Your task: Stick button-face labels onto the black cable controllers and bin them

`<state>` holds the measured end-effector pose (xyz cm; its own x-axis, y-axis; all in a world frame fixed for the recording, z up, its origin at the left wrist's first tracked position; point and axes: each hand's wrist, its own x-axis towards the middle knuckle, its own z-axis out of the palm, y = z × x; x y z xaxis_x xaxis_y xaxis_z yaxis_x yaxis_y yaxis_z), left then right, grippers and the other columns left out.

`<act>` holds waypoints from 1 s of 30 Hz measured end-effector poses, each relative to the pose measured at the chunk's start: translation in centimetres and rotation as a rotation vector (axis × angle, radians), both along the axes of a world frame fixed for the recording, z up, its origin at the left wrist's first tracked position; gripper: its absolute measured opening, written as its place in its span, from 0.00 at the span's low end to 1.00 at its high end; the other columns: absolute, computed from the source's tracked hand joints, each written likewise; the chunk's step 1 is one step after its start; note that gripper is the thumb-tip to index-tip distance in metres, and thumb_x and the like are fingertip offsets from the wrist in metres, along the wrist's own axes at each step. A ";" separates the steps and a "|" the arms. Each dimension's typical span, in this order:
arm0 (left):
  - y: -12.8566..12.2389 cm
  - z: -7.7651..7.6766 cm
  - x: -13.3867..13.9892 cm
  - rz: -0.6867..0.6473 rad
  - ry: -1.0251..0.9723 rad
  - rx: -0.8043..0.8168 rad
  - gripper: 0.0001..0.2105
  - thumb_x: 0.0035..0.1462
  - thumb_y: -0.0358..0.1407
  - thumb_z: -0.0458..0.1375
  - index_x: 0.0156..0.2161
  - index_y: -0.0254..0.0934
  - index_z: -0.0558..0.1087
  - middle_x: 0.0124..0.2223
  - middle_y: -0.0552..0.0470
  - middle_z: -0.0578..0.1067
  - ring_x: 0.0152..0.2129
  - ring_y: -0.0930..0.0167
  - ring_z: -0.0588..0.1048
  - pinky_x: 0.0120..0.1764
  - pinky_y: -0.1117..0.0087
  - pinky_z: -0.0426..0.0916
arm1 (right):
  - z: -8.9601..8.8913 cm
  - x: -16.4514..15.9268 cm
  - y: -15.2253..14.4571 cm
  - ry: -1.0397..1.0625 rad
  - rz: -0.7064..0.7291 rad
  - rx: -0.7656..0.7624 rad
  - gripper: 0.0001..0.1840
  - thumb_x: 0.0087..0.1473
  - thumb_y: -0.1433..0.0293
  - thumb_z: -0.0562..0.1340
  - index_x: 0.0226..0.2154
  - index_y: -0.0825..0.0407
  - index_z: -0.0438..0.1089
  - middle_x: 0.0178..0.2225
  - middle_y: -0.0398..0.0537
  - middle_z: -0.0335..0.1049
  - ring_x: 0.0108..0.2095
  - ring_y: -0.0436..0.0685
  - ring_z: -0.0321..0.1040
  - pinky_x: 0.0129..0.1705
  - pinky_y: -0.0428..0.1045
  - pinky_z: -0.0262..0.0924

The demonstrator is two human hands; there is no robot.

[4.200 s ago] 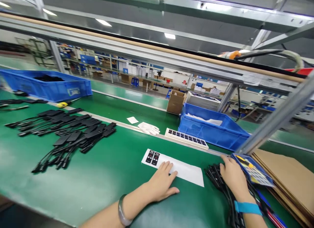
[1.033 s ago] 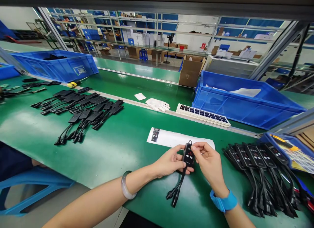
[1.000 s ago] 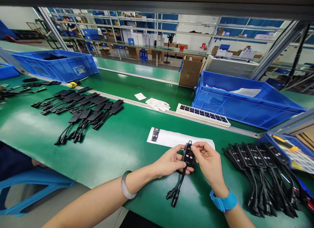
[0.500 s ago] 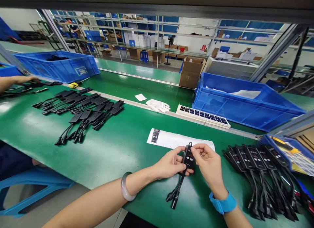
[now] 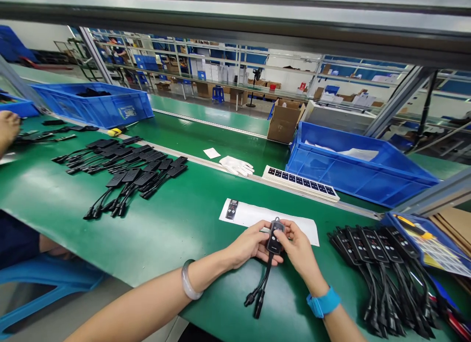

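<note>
A small black cable controller [image 5: 274, 238] with pale button marks is held just above the green table. My left hand [image 5: 253, 245] is closed around its left side, fingers passing behind it. My right hand [image 5: 296, 244] grips the upper right side, its thumb lying on the controller's front face. Two short leads with black plugs [image 5: 258, 302] hang from the lower end. Just beyond my hands lies a white label strip [image 5: 272, 218] with one black printed label [image 5: 231, 209] at its left end.
Several labelled controllers [image 5: 373, 246] lie fanned out at right, beside a blue tray [image 5: 415, 234] with a yellow cutter. More controllers [image 5: 128, 168] lie at left. Label sheets [image 5: 301, 182], a white glove [image 5: 236, 165] and large blue bins [image 5: 353, 170] line the back. A co-worker's hand [image 5: 8, 128] is at far left.
My right thumb has shifted from the controller's top edge down onto its face. The co-worker's hand has drawn back leftward. The camera view has tilted slightly.
</note>
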<state>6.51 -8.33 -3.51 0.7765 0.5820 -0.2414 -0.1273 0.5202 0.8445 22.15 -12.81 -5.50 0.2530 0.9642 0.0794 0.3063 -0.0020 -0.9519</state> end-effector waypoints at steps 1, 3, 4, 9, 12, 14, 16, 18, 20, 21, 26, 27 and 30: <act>0.1 0.0 0.0 0.012 -0.007 -0.007 0.14 0.53 0.37 0.52 0.45 0.36 0.62 0.30 0.46 0.76 0.25 0.64 0.78 0.30 0.64 0.72 | 0.0 -0.3 0.0 -0.002 0.045 -0.007 0.21 0.50 0.58 0.62 0.43 0.53 0.65 0.30 0.45 0.68 0.29 0.54 0.66 0.30 0.49 0.64; 0.3 0.0 0.0 0.041 -0.014 0.004 0.13 0.55 0.40 0.51 0.44 0.36 0.62 0.30 0.46 0.76 0.22 0.66 0.77 0.27 0.66 0.71 | 0.0 -0.8 -0.2 -0.018 0.119 -0.026 0.23 0.49 0.61 0.63 0.46 0.52 0.63 0.34 0.46 0.69 0.31 0.55 0.67 0.33 0.50 0.65; 0.4 0.0 0.0 0.057 -0.016 0.012 0.13 0.55 0.41 0.51 0.43 0.36 0.63 0.30 0.46 0.76 0.21 0.67 0.77 0.26 0.67 0.71 | 0.1 -1.0 -0.4 -0.024 0.150 -0.030 0.27 0.47 0.62 0.65 0.49 0.51 0.61 0.36 0.47 0.69 0.33 0.56 0.68 0.34 0.50 0.65; 0.4 0.0 0.2 0.109 -0.029 0.040 0.14 0.57 0.42 0.50 0.45 0.35 0.63 0.34 0.44 0.76 0.29 0.66 0.78 0.28 0.70 0.71 | 0.0 -1.2 -0.5 0.060 0.234 0.016 0.43 0.46 0.61 0.66 0.61 0.48 0.49 0.52 0.51 0.65 0.48 0.59 0.66 0.45 0.52 0.65; 0.3 -0.3 0.4 0.082 -0.013 0.090 0.16 0.58 0.44 0.51 0.47 0.36 0.61 0.36 0.45 0.76 0.26 0.68 0.78 0.30 0.68 0.72 | -0.2 -1.2 -0.4 0.100 0.171 0.037 0.30 0.57 0.58 0.55 0.60 0.49 0.54 0.55 0.52 0.63 0.51 0.58 0.64 0.47 0.52 0.64; 0.2 -0.6 0.4 0.067 -0.020 0.144 0.19 0.56 0.45 0.55 0.48 0.37 0.60 0.35 0.46 0.76 0.25 0.69 0.78 0.31 0.68 0.72 | -0.3 -1.2 -0.3 0.078 0.149 0.063 0.28 0.59 0.58 0.53 0.58 0.51 0.57 0.51 0.53 0.66 0.48 0.58 0.66 0.48 0.52 0.63; 0.2 -1.0 0.4 0.055 -0.032 0.199 0.22 0.54 0.46 0.58 0.48 0.36 0.59 0.32 0.48 0.76 0.24 0.70 0.77 0.31 0.68 0.72 | -0.5 -1.4 -0.3 0.042 0.149 0.091 0.26 0.59 0.59 0.53 0.57 0.52 0.58 0.45 0.52 0.70 0.44 0.58 0.68 0.48 0.53 0.62; 0.2 -1.2 0.4 0.044 -0.029 0.226 0.23 0.54 0.47 0.58 0.49 0.36 0.59 0.30 0.49 0.76 0.23 0.70 0.77 0.30 0.69 0.72 | -0.5 -1.5 -0.3 0.007 0.145 0.110 0.25 0.59 0.60 0.53 0.56 0.52 0.59 0.41 0.51 0.71 0.42 0.58 0.68 0.47 0.53 0.62; 0.3 -1.3 0.3 0.037 -0.024 0.231 0.23 0.54 0.48 0.58 0.49 0.36 0.59 0.31 0.49 0.76 0.24 0.71 0.77 0.30 0.69 0.72 | -0.4 -1.6 -0.3 -0.035 0.127 0.123 0.25 0.59 0.61 0.53 0.56 0.53 0.59 0.39 0.50 0.71 0.41 0.58 0.69 0.45 0.52 0.63; 0.3 -1.2 0.2 0.032 -0.025 0.232 0.23 0.54 0.48 0.58 0.49 0.36 0.59 0.32 0.49 0.76 0.24 0.71 0.77 0.31 0.70 0.72 | -0.3 -1.7 -0.3 -0.059 0.111 0.129 0.24 0.59 0.62 0.53 0.56 0.54 0.60 0.37 0.50 0.71 0.39 0.57 0.69 0.44 0.52 0.64; 0.3 -0.5 0.5 0.068 -0.009 0.209 0.23 0.54 0.46 0.59 0.50 0.36 0.60 0.35 0.47 0.77 0.26 0.70 0.77 0.32 0.69 0.71 | 0.3 -2.3 -0.6 -0.174 0.007 0.166 0.22 0.60 0.63 0.52 0.55 0.51 0.61 0.34 0.47 0.70 0.33 0.56 0.69 0.39 0.52 0.67; 0.3 -0.4 0.6 0.099 -0.023 0.188 0.24 0.54 0.46 0.58 0.51 0.37 0.59 0.38 0.46 0.76 0.29 0.70 0.77 0.34 0.69 0.71 | 0.3 -2.4 -0.7 -0.215 -0.008 0.185 0.24 0.59 0.64 0.53 0.57 0.51 0.59 0.38 0.49 0.70 0.36 0.56 0.69 0.40 0.53 0.67; 0.4 -0.1 0.8 0.135 -0.108 0.136 0.26 0.57 0.48 0.54 0.56 0.37 0.57 0.44 0.42 0.75 0.38 0.66 0.77 0.41 0.65 0.70 | 0.6 -2.5 -0.8 -0.378 -0.017 0.268 0.29 0.55 0.68 0.58 0.59 0.49 0.54 0.49 0.54 0.64 0.47 0.60 0.65 0.45 0.54 0.66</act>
<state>7.35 -7.91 -3.59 0.7063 0.7041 -0.0731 -0.2815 0.3742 0.8836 19.65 -13.60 -4.88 0.1737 0.8932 0.4148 0.6340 0.2208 -0.7411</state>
